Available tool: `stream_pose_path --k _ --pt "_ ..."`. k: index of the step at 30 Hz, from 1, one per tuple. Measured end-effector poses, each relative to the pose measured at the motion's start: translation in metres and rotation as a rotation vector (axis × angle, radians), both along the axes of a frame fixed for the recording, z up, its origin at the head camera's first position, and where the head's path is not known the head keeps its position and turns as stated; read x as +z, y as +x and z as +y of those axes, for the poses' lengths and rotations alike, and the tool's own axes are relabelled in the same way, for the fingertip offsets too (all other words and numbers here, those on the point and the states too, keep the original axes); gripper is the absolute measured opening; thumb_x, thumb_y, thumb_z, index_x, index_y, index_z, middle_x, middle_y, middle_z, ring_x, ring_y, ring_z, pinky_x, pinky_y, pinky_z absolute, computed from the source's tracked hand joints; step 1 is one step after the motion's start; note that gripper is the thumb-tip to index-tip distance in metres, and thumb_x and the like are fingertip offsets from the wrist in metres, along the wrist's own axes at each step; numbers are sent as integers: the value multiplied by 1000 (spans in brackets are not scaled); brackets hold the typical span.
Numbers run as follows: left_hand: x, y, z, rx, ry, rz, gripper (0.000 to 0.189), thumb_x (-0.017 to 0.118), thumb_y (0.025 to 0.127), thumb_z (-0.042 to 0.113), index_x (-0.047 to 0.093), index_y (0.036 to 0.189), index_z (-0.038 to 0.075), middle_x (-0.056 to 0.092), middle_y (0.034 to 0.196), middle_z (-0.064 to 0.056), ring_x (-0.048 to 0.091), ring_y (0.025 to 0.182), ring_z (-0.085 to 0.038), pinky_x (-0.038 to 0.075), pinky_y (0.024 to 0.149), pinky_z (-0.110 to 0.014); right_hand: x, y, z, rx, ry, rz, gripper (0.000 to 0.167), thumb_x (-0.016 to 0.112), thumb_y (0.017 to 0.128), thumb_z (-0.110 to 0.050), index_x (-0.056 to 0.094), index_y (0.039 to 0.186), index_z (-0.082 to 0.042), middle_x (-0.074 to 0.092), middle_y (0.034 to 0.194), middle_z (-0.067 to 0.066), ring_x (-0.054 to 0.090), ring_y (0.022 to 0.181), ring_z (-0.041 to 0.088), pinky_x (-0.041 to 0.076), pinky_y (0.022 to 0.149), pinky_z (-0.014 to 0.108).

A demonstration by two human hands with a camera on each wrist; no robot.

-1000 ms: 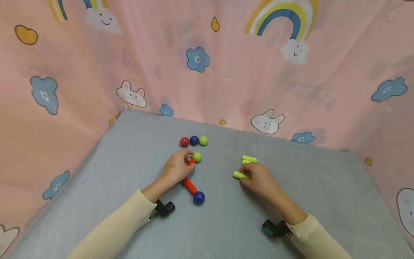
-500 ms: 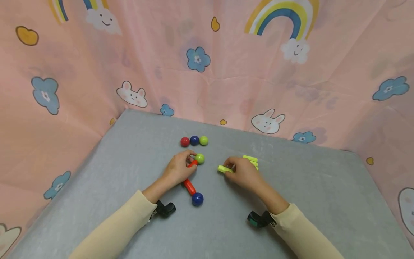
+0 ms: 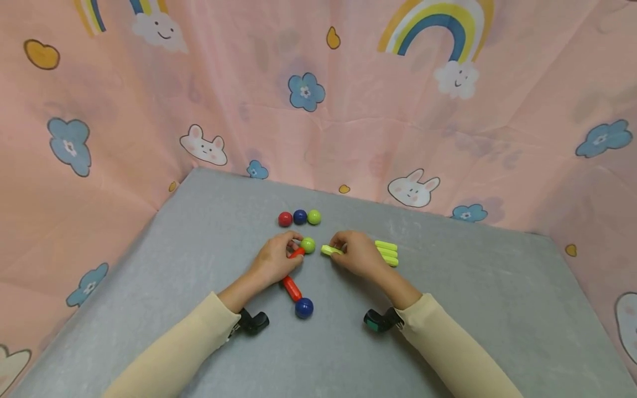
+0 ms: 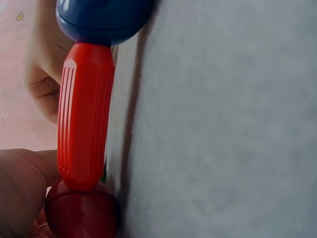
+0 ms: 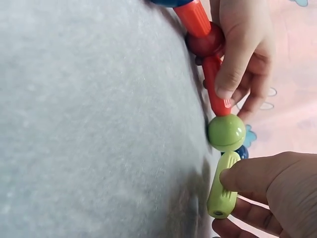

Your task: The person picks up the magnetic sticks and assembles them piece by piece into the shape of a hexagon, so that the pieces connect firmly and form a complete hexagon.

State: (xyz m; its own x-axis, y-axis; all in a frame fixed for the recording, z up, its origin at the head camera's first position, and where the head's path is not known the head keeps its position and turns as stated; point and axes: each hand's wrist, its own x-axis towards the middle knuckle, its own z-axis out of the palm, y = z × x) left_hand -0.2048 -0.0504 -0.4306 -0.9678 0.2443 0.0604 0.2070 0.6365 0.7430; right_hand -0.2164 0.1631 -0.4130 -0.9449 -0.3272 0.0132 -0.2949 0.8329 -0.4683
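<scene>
My left hand (image 3: 272, 258) pinches a red rod (image 5: 213, 82) whose far end meets a light-green ball (image 3: 308, 245). The rod's other end joins a red ball (image 5: 205, 40), which my left hand hides in the head view. From there a second red rod (image 3: 292, 288) runs to a blue ball (image 3: 304, 308). Between thumb and fingers, my right hand (image 3: 360, 255) holds a yellow-green rod (image 5: 223, 191). Its tip points at the light-green ball; the head view shows a narrow gap, while in the right wrist view they look nearly touching.
Behind my hands, a red ball (image 3: 285, 219), a blue ball (image 3: 300, 216) and a light-green ball (image 3: 314, 216) lie in a row. Several yellow-green rods (image 3: 387, 253) lie side by side right of my right hand. A pink patterned cloth (image 3: 348, 127) borders the grey tabletop (image 3: 224, 204).
My right hand has carried the yellow-green rod leftward from the other rods to just beside the light-green ball. The left hand stays in place; the light-green ball has shifted slightly right.
</scene>
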Motion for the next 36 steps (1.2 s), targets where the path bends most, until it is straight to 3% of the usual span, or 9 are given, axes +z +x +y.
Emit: stream_pose_path --k 17,28,36 --pt "0 -1 0 7 -15 -2 36 69 79 11 64 115 13 65 91 -1 57 76 -12 47 69 -28 -4 -8 -10 43 -34 15 13 73 80 -14 72 92 -10 68 87 2 60 77 14 50 68 30" --pt "8 -8 4 -38 -45 -25 38 71 80 12 63 117 8 65 103 -6 62 91 -19 51 82 -35 1 -7 5 9 -66 -38 17 69 84 -18 69 99 -11 68 93 5 63 84 18 52 75 35" --pt "9 -14 9 -51 -58 -34 41 73 82 17 63 121 8 60 111 -9 61 99 -23 51 88 -37 1 -19 14 19 -92 -31 24 68 84 -17 69 106 -7 69 99 9 67 88 23 54 74 35"
